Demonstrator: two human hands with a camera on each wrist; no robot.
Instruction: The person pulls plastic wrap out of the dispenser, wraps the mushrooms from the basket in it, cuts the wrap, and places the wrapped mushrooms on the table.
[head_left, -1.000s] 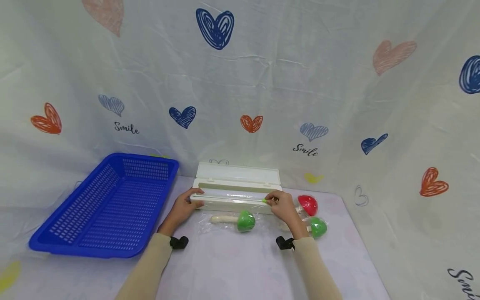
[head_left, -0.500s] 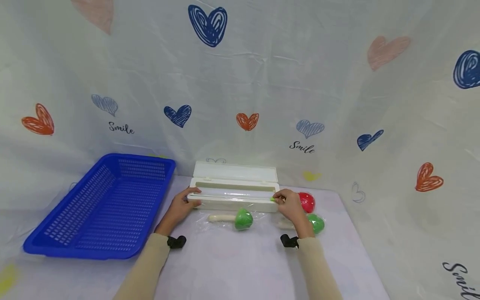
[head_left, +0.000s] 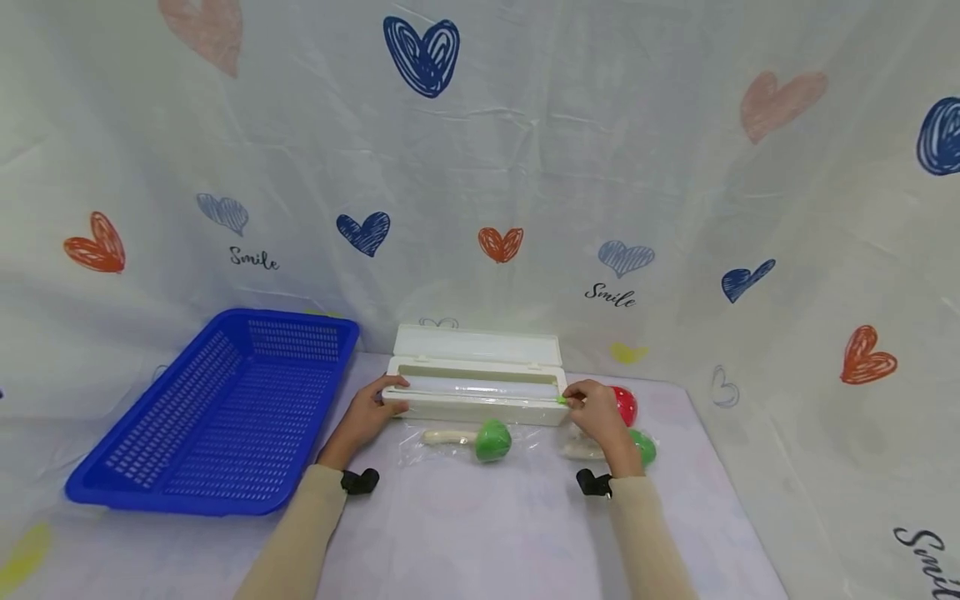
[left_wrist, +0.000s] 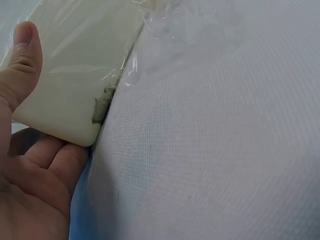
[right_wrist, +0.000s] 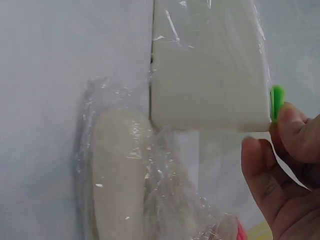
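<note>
A white cling film dispenser [head_left: 480,410] lies with its lid [head_left: 476,343] raised and a roll of film [head_left: 480,387] inside. My left hand [head_left: 366,415] grips its left end, the thumb [left_wrist: 24,57] on the front face and other fingers round the end. At the right end, my right hand [head_left: 600,417] pinches the small green slide cutter [right_wrist: 277,100] on the front edge. Clear film hangs over the dispenser's front. A toy mushroom with a green cap [head_left: 492,440], on a sheet of film, lies just in front of the dispenser.
A blue plastic basket [head_left: 187,507] stands on the left. Beside and partly behind my right hand lie a red-capped toy mushroom [head_left: 626,406] and another green-capped one [head_left: 645,447], wrapped in film. A heart-printed sheet [head_left: 555,183] hangs close behind the dispenser.
My right hand has slid rightward along the dispenser's front edge with the green slide cutter, up to the right end. My left hand keeps its grip on the left end.
</note>
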